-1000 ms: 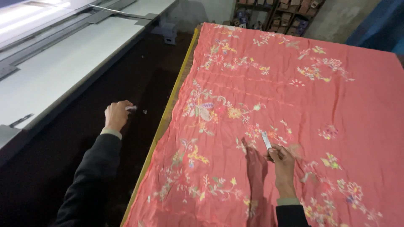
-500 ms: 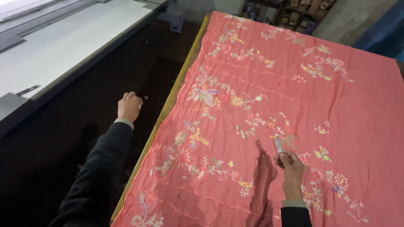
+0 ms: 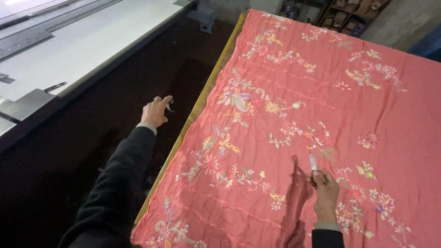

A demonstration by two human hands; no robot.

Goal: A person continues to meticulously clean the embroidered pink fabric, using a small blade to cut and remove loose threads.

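Your left hand [image 3: 155, 111]: stretched out over the dark gap beside the table, off the cloth. Its fingers are curled, and thumb and forefinger pinch a small pale scrap [image 3: 170, 107]; what the scrap is you cannot tell at this size.

Your right hand [image 3: 325, 187]: resting over the cloth near its lower right part, fingers closed around a small white tool [image 3: 313, 162] that sticks up and away from you. It is slim and stick-like; whether it is a marker, chalk or a cutter cannot be told.

Cloth: a coral-red embroidered fabric [image 3: 294, 82] lies spread flat across the table, covered in sprays of flowers and leaves stitched in yellow, green, white and blue. It is lightly wrinkled.

Cloth edge: a yellow border strip [image 3: 202, 98] runs down the left side of the fabric, just beside your left hand but not touching it.

Tool tip: it points at bare red ground between two flower sprays, beside a small tan motif [image 3: 328, 153].

Shadow: your right hand and tool throw a dark shadow [image 3: 295, 183] on the fabric to their left.

Left of you: a long white-topped machine bed [image 3: 92, 50] with grey metal rails, well apart from the cloth.

Far end: shelves with boxes [image 3: 349, 11] beyond the table's top edge.
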